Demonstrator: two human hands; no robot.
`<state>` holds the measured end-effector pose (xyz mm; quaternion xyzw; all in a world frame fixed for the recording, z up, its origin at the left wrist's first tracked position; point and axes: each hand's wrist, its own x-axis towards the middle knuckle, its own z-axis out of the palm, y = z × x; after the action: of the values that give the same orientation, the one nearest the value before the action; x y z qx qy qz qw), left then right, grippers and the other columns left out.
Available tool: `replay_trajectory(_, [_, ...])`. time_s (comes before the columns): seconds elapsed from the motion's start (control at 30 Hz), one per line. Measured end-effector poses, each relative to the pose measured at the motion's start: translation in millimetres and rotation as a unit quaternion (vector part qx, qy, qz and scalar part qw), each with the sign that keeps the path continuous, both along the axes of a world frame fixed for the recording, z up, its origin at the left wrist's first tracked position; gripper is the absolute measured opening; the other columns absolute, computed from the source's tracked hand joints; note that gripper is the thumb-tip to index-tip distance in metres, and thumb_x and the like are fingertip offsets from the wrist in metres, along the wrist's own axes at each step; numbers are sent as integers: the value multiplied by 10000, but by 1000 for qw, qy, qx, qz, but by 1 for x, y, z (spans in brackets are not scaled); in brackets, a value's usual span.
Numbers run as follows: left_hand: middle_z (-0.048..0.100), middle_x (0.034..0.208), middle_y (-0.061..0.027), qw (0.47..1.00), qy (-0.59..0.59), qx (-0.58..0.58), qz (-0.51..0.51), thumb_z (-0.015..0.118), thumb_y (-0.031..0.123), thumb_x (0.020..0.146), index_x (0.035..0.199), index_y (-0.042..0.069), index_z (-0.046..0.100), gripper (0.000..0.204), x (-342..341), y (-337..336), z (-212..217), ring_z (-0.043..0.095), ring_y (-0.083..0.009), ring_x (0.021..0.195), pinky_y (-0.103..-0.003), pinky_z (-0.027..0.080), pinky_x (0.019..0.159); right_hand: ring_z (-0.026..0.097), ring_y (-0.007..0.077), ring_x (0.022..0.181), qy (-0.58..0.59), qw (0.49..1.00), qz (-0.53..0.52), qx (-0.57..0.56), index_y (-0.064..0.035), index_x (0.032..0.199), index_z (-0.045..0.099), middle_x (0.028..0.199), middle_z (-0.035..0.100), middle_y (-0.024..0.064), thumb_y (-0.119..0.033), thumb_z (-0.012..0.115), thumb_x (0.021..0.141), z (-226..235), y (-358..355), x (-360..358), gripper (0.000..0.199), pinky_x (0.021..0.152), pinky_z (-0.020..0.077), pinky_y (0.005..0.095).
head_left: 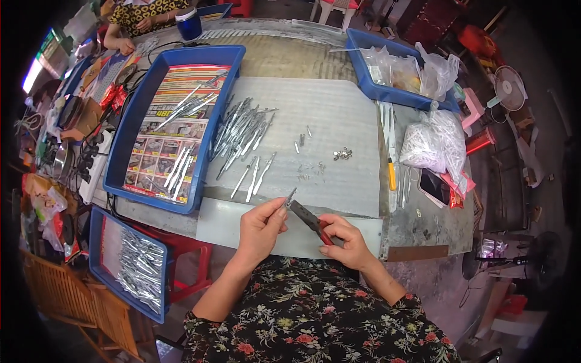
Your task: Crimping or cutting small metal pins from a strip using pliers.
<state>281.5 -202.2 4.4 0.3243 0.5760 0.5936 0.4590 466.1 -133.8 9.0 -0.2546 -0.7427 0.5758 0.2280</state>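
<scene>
My left hand (261,228) pinches a thin silver metal piece (293,194) whose tip points up and away from me. In my right hand (347,241) is a pair of pliers (310,219) with dark jaws and red handles. The jaws meet the metal piece beside my left fingertips; whether they grip it cannot be made out. Beyond my hands, a pile of slim silver metal parts (241,128) lies on a white sheet (339,109), with several similar parts (261,174) nearer me. Small round metal pieces (343,153), short metal cylinders (299,144) and tiny bits (310,172) lie to the right.
A blue tray (115,154) holding metal parts stands left; a lower blue tray (164,284) is full of them. Back right is a blue tray (387,94) with plastic bags. An orange-handled knife (391,174), bagged white pieces (425,145) and a phone (434,187) lie right. Another person's hand (125,46) is far left.
</scene>
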Motion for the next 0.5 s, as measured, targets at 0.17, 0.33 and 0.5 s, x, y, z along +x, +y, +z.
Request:
replay_trajectory(0.17, [549,716,-28,1000,-6,-2,8,501,68,810,1007,-8,544,215,2,0,2,492,-66,555,-183,427,498,474,211,922,2,1000,3,4,-5,753,519,1019,479,141,-56,630,627,-2,0,0,176,804,361,285])
replay_trajectory(0.33, [549,689,-25,1000,-3,3,-2,503,63,808,1001,-7,550,211,3,-1,3,472,-54,518,-172,392,461,483,217,913,-5,1000,-2,0,-7,753,522,1018,482,142,-56,628,628,-3,-1,0,171,798,367,287])
replay_trajectory(0.5, [529,663,-13,1000,22,1,1,507,45,798,989,-4,556,203,3,-1,2,450,-50,505,-180,375,451,493,217,899,-15,999,-3,33,-8,751,523,1013,493,143,-60,626,631,-5,-1,0,167,783,381,292])
